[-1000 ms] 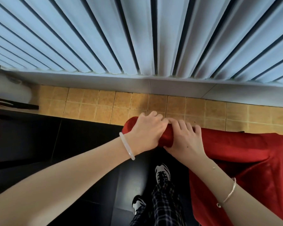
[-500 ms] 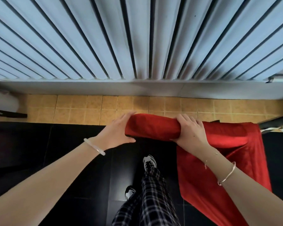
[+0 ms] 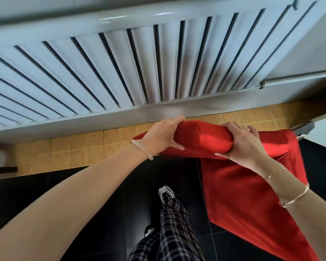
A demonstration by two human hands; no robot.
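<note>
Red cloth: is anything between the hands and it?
No, nothing visible stands in the way. The left hand and the right hand both grip the rolled part of the red cloth directly, one at each end. The rest of it hangs loose below the right hand.

The left hand (image 3: 162, 137) holds the left end of the rolled cloth (image 3: 201, 140) and the right hand (image 3: 243, 144) holds its right end. The radiator (image 3: 120, 68) stands far behind them.
</note>
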